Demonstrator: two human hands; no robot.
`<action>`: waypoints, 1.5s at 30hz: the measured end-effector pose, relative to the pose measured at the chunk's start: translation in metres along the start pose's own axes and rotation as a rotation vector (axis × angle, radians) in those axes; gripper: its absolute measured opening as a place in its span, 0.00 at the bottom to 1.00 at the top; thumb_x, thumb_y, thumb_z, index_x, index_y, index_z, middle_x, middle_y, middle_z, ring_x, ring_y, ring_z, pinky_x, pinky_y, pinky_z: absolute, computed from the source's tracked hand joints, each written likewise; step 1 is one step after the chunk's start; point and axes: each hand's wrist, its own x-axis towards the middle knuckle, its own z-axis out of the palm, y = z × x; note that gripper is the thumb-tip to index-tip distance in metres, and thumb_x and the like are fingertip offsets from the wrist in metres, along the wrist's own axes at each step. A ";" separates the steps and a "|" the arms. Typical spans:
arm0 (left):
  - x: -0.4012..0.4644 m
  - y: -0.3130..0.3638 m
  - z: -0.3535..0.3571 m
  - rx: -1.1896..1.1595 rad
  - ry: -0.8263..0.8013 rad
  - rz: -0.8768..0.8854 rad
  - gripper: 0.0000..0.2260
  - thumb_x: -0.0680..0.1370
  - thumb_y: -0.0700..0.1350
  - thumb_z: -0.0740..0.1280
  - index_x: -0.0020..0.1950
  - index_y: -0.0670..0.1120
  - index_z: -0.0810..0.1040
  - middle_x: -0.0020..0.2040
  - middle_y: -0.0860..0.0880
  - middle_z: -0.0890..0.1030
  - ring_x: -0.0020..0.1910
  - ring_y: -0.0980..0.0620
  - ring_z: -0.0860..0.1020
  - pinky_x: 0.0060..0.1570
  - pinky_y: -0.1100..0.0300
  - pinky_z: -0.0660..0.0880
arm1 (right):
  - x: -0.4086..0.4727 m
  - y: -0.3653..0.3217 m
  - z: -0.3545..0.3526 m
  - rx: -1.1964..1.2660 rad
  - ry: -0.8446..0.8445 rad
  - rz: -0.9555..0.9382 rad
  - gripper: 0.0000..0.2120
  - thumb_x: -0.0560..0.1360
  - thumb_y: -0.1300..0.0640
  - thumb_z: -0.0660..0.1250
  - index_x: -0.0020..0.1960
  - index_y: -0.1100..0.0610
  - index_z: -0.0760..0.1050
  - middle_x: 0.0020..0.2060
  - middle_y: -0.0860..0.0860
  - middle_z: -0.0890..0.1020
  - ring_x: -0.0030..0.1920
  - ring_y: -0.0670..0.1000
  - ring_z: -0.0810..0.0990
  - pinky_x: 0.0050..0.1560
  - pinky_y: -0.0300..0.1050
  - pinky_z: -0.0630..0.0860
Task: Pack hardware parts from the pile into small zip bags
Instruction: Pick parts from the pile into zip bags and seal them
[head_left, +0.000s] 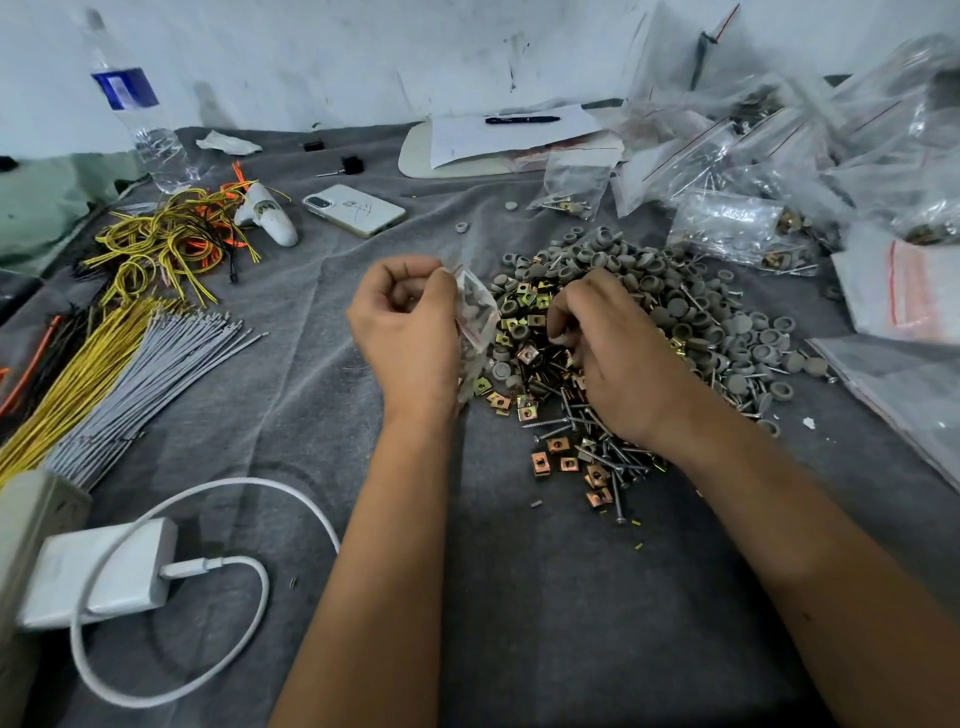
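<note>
A pile of hardware (649, 332) lies on the grey cloth: grey round caps, brass-coloured square clip nuts and long screws. My left hand (410, 322) pinches a small clear zip bag (475, 312) with a red seal line at the pile's left edge; a few grey parts show inside it. My right hand (618, 348) rests on the middle of the pile, fingers curled down among the clip nuts. What its fingertips hold is hidden.
Filled and empty zip bags (753, 171) are heaped at the back right. A phone (356, 209), a water bottle (143, 109), wire bundles (156, 332) and a white charger with cable (104, 566) lie to the left. Papers with a pen (522, 120) sit at the back.
</note>
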 end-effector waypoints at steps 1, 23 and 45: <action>0.001 0.000 0.000 -0.008 0.013 0.000 0.09 0.76 0.31 0.68 0.43 0.44 0.79 0.32 0.49 0.75 0.28 0.54 0.72 0.29 0.61 0.70 | 0.000 0.000 0.000 0.018 0.029 -0.015 0.21 0.76 0.78 0.57 0.53 0.52 0.70 0.56 0.46 0.68 0.52 0.43 0.74 0.52 0.37 0.76; -0.015 -0.004 0.010 0.201 -0.413 0.077 0.07 0.76 0.32 0.73 0.44 0.44 0.80 0.32 0.49 0.81 0.27 0.56 0.77 0.30 0.60 0.74 | 0.001 -0.003 -0.013 0.500 0.416 0.041 0.10 0.72 0.69 0.77 0.47 0.57 0.82 0.42 0.50 0.87 0.44 0.47 0.88 0.45 0.44 0.84; -0.016 -0.001 0.009 0.039 -0.343 0.060 0.05 0.78 0.31 0.71 0.45 0.40 0.80 0.33 0.45 0.80 0.28 0.51 0.76 0.30 0.58 0.73 | 0.000 0.002 -0.015 0.356 0.317 -0.061 0.07 0.73 0.64 0.78 0.50 0.57 0.84 0.44 0.47 0.87 0.41 0.43 0.86 0.41 0.35 0.81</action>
